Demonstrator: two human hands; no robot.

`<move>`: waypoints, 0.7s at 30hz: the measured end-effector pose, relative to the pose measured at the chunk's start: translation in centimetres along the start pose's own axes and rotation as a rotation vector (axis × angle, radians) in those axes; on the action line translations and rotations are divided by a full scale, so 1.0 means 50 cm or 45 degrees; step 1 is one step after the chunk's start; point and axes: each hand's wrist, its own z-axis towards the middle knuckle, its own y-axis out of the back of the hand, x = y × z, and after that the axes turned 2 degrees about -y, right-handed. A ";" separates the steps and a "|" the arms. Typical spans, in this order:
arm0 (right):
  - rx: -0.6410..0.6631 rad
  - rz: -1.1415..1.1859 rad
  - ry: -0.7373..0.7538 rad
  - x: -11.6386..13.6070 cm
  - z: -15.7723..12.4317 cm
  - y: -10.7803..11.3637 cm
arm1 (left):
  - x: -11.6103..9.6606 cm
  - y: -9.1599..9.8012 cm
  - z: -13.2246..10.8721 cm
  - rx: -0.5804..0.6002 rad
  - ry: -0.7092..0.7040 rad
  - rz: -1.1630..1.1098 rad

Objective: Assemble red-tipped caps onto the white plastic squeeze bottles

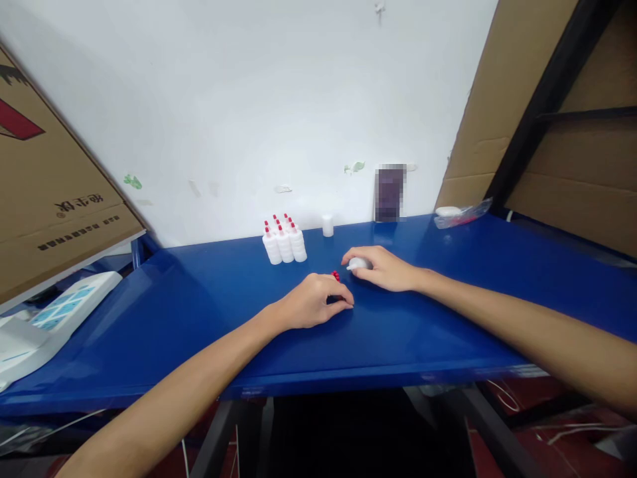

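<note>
My right hand (385, 267) is closed around a small white squeeze bottle (357, 263), which lies tilted with its bare nozzle toward the left. My left hand (318, 300) rests low over the blue table, thumb and forefinger brought together; whatever is between them, if anything, cannot be made out. Just behind its knuckles sit several small red caps (336, 275), partly hidden by the hand. Farther back, a tight block of white squeeze bottles (285, 247) with red tips stands upright.
A white cylinder (327, 226) stands near the wall, right of the bottle block. A dark, pixelated rectangular object (389, 192) leans on the wall. Clear plastic packaging (462, 214) lies at the back right. A white device with blue panels (64, 312) and a cardboard box (60, 192) occupy the left.
</note>
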 end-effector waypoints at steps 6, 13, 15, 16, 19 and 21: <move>-0.007 -0.073 0.058 0.003 -0.001 0.000 | 0.002 0.002 0.004 -0.217 -0.096 0.137; -0.028 -0.060 0.098 0.024 -0.008 -0.001 | 0.002 0.006 0.018 -0.558 -0.124 0.221; -0.050 -0.060 0.111 0.031 -0.010 0.001 | 0.000 0.005 0.020 -0.590 -0.160 0.245; -0.053 -0.062 0.108 0.033 -0.011 0.002 | 0.000 0.005 0.020 -0.603 -0.178 0.252; -0.038 -0.076 0.077 0.038 -0.013 0.004 | 0.000 0.005 0.019 -0.640 -0.193 0.273; -0.022 -0.054 0.057 0.040 -0.013 0.003 | 0.000 0.005 0.018 -0.662 -0.182 0.297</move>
